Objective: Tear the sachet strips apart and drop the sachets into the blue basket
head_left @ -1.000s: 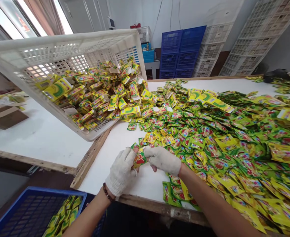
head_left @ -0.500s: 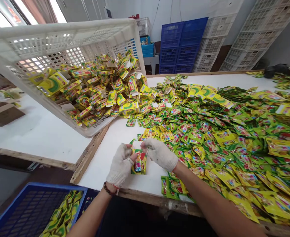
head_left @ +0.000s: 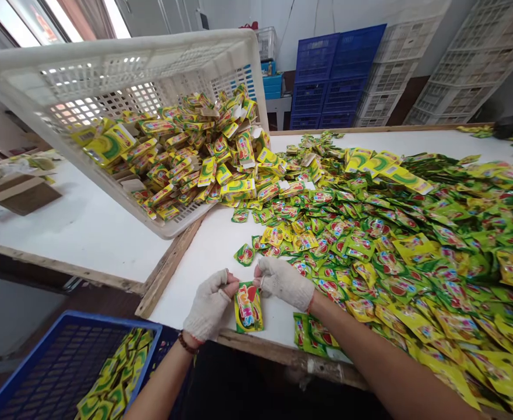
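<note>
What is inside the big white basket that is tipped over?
The white basket holds a heap of small yellow-green boxes, spilling toward the packet pile. What lies under the heap, and the basket floor there, is covered.

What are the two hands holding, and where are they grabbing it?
Both gloved hands, left hand and right hand, pinch one green-and-yellow packet by its top corners; it hangs upright.

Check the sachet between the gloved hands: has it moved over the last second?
Yes. The sachet now hangs lower, close to the wooden table edge, pinched at its top by the left hand and right hand; earlier it sat higher, nearer the pile.
</note>
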`<move>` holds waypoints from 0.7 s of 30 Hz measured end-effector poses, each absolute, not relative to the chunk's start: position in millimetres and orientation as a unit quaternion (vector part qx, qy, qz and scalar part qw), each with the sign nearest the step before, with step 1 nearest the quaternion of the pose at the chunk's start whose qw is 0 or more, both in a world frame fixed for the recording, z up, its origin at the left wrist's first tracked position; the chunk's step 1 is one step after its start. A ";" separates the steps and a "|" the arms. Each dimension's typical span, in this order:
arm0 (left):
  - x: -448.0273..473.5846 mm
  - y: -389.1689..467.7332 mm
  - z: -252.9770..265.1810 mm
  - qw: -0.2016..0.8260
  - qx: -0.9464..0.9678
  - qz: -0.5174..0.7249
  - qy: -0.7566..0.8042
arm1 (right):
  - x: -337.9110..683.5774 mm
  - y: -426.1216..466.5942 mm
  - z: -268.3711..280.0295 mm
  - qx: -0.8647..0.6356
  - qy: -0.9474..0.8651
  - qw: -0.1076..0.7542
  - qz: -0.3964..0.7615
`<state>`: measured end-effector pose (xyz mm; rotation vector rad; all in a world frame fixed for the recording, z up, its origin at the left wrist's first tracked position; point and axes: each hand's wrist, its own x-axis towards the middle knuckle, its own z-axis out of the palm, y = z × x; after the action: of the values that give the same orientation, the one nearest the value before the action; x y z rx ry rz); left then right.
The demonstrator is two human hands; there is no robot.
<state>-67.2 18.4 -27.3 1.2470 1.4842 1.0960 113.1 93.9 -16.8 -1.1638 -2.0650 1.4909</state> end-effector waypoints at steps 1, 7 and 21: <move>-68.9 20.1 -26.9 0.454 0.490 0.451 0.592 | 112.0 93.4 -19.0 -0.406 -0.706 0.181 0.551; -69.7 26.1 -16.9 0.453 0.535 0.413 0.582 | 115.4 90.9 -14.4 -0.402 -0.794 0.178 0.420; -60.6 14.3 4.9 0.435 0.592 0.372 0.567 | 137.9 93.1 17.7 -0.304 -0.857 0.081 0.408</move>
<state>-60.6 14.3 4.9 1.4744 1.4107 0.9269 137.9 93.1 17.7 -0.9096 -2.5622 1.2186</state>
